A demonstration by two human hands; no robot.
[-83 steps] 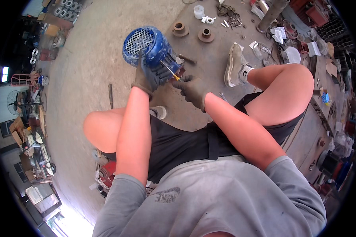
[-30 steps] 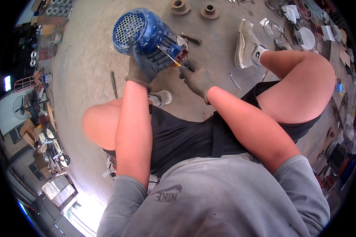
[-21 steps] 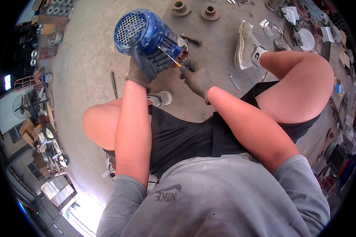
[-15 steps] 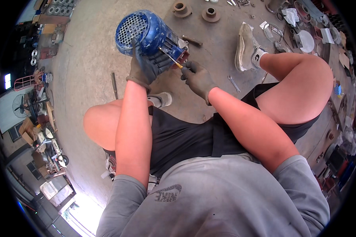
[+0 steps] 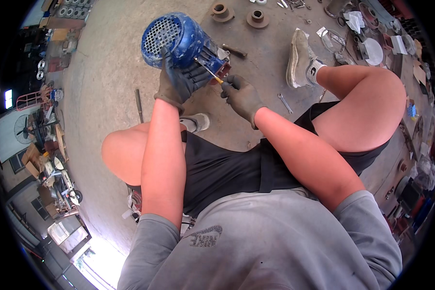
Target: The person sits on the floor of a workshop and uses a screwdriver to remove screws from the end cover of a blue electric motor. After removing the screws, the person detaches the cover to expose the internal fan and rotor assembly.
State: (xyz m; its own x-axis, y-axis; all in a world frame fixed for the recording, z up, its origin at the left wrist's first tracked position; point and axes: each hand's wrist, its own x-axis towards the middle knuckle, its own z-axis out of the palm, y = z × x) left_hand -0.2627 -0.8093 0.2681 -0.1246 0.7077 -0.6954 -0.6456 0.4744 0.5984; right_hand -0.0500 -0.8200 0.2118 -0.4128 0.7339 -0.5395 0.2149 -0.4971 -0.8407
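A blue electric motor (image 5: 191, 46) with worn paint lies tilted on the floor in front of me, its mesh fan cover (image 5: 163, 36) toward the upper left. My left hand (image 5: 179, 79), in a dark work glove, grips the motor's near side, thumb on the fan cover and fingers along the body. In my gloved right hand (image 5: 241, 95) a screwdriver (image 5: 219, 79) with a yellowish handle is pinched. Its thin metal shaft slants up and left, with the tip against the motor's side. A reddish-brown part (image 5: 222, 71) shows at the motor's lower right end.
Beyond the motor lie a hammer-like tool (image 5: 235, 51) and two rusty flanged hubs (image 5: 222, 12). A wrench (image 5: 285, 103) rests to the right, and a metal bar (image 5: 139, 105) to the left. My shoe (image 5: 299, 60) and scattered parts (image 5: 372, 50) are on the right.
Both hands, the motor and the screwdriver look almost the same as before. My right-side foot has shifted very slightly.
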